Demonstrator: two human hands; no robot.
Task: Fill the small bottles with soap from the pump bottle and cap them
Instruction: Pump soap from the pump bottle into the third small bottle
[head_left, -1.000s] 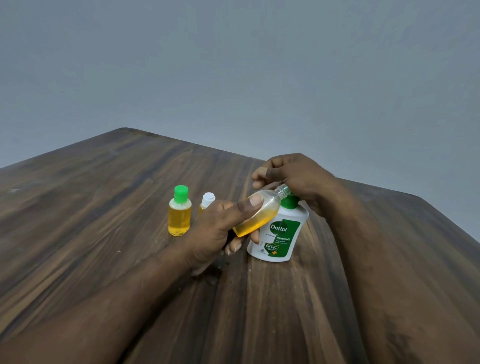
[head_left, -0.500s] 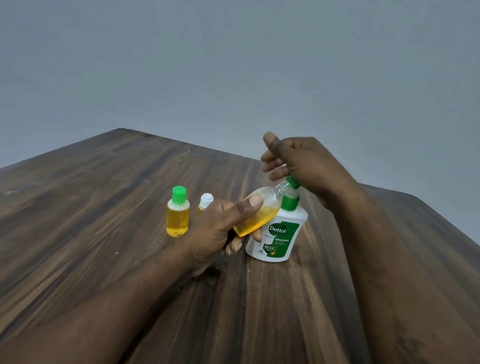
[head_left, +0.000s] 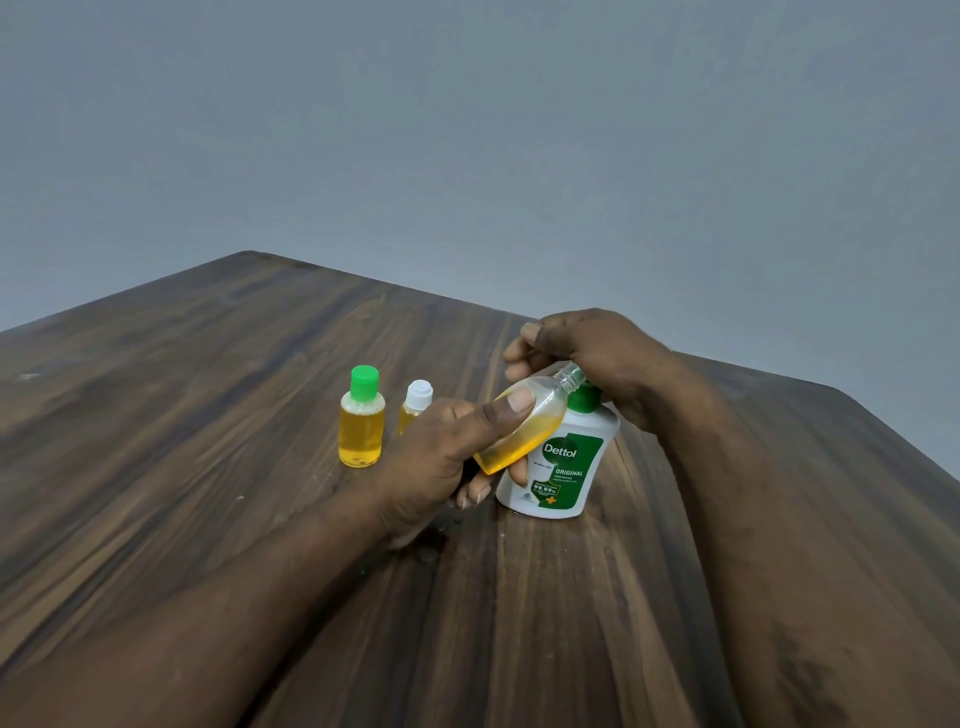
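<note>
R hand (head_left: 597, 358) is back down on the pump bottle (head_left: 566, 467) after lifting, fingers curled over its head: another squirt. L hand (head_left: 441, 457) grips the open small bottle (head_left: 524, 421), tilted, mouth at the nozzle, approx half full. More pumps needed before capping.

Table (head_left: 218, 415) bears pump bottle (head_left: 563, 467), small bottles (head_left: 362, 431)

Amber-yellow soap shows in the green-capped bottle (head_left: 362, 421), white-capped bottle (head_left: 416, 400) and clear uncapped bottle (head_left: 530, 428); the pump bottle (head_left: 563, 467) is white with a green label; the table (head_left: 208, 415) is streaky dark-brown woodgrain.
</note>
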